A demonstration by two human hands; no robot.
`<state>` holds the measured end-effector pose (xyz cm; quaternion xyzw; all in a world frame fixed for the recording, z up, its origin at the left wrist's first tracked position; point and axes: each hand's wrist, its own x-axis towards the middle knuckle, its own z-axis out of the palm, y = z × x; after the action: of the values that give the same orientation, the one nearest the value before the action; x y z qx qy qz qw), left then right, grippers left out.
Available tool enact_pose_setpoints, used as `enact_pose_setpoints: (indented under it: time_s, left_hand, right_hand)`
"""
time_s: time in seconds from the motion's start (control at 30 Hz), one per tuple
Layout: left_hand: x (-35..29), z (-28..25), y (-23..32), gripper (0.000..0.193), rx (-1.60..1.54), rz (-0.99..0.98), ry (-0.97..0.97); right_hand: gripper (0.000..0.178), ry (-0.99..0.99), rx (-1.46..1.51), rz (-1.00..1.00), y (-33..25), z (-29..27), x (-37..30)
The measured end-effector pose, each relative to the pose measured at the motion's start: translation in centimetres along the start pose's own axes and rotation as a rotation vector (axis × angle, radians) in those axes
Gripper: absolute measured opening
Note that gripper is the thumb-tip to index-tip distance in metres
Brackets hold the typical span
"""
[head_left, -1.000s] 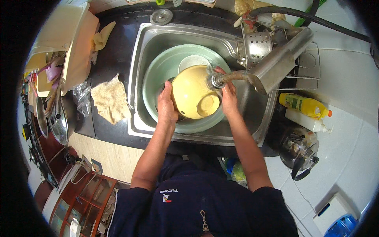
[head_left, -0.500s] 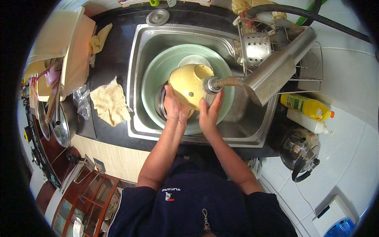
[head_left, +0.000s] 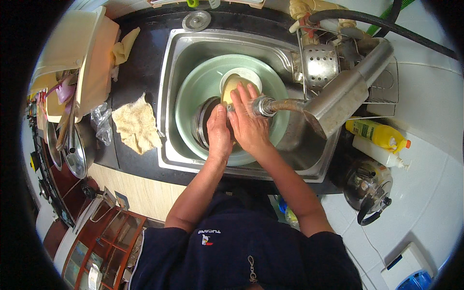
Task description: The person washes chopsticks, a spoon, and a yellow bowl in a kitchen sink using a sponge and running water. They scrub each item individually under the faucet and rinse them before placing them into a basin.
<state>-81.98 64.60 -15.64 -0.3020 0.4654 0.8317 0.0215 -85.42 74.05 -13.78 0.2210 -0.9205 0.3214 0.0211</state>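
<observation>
Over a pale green basin (head_left: 199, 79) in the steel sink, I hold a yellow bowl (head_left: 233, 88) on edge, mostly hidden by my hands. My left hand (head_left: 220, 135) grips its near left side, thumb up. Across the bowl's surface lies my right hand (head_left: 250, 126), its fingers stretched out. Right beside those fingers is the tap's nozzle (head_left: 263, 106); water seems to run over the hand. Inside the basin, a white bowl (head_left: 254, 78) lies behind the yellow one, and a steel pot (head_left: 199, 126) sits to the left, partly covered by my left hand.
A beige cloth (head_left: 136, 124) lies on the dark counter left of the sink (head_left: 166, 96), near a cream bin (head_left: 94, 72). At right stand a wire rack (head_left: 382, 96), a yellow bottle (head_left: 374, 133) and a kettle (head_left: 367, 186). A drain strainer (head_left: 196, 21) lies behind the sink.
The yellow bowl has turned from bottom-up to on edge. My right hand has moved from its lower right side to lie flat across it. More of the pot shows.
</observation>
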Motion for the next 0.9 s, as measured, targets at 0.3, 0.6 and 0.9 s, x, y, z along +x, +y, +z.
enact_pose_setpoints:
  time_s: [0.3, 0.6, 0.9]
  left_hand:
    - [-0.6, 0.9, 0.5, 0.033, -0.229, -0.084, 0.226]
    - [-0.3, 1.1, 0.2, 0.034, -0.244, -0.042, -0.002]
    - [0.2, -0.8, 1.5, 0.035, -0.569, -0.292, 0.175]
  right_hand:
    - [0.021, 0.258, -0.01, 0.085, 0.6, 2.8, 1.2]
    - [0.019, 0.296, 0.184, 0.356, 0.6, 0.0, 5.2]
    - [0.035, -0.064, -0.052, -0.159, -0.2, 1.0, -1.1]
